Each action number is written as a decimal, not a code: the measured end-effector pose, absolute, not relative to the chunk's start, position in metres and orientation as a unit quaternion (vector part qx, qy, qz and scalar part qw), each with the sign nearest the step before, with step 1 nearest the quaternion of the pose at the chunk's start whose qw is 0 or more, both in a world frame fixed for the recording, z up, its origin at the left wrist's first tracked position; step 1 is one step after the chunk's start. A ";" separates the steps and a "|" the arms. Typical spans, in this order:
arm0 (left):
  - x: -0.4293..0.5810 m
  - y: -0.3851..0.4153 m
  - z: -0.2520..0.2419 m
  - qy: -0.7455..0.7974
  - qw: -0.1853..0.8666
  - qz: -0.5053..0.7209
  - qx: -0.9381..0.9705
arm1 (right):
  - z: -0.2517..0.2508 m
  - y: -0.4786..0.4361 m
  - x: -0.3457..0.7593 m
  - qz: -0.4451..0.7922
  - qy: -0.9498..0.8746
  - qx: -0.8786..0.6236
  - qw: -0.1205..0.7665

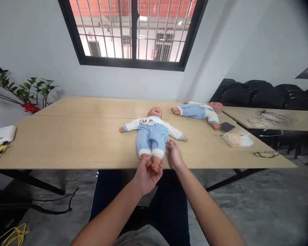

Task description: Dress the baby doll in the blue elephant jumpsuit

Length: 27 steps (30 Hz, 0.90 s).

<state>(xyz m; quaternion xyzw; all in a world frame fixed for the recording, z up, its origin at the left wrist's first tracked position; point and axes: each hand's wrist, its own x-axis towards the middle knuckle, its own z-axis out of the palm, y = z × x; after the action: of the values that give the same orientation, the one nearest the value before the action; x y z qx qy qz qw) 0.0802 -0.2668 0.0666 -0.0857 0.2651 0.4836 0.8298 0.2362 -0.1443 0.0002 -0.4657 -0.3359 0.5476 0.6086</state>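
Note:
A baby doll (152, 131) in a white top and light blue trousers lies on its back on the wooden table (66, 143), feet at the near edge. My left hand (145, 176) is closed round the doll's bare feet from below the table edge. My right hand (174, 153) rests at the doll's trouser leg, by the cuff, fingers bent against the cloth; whether it grips the cloth I cannot tell.
A second doll (199, 111) lies further back on the right. Beside it are a dark phone (227, 127), a tissue pack (237, 140), glasses (267, 154) and cables (269, 119). A white box (2, 135) sits at the left edge, a plant (25, 92) behind it. Black chairs (267, 94) line the right wall.

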 end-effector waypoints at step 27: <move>0.099 -0.256 0.057 0.311 0.808 0.500 -0.029 | 0.007 -0.093 0.239 0.366 -0.478 -0.554 0.575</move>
<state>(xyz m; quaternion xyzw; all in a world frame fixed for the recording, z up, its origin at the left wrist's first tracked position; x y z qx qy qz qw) 0.0990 -0.2561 0.0573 -0.0294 0.3110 0.4997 0.8079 0.2388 -0.0926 0.0068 -0.5537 -0.4782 0.3661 0.5751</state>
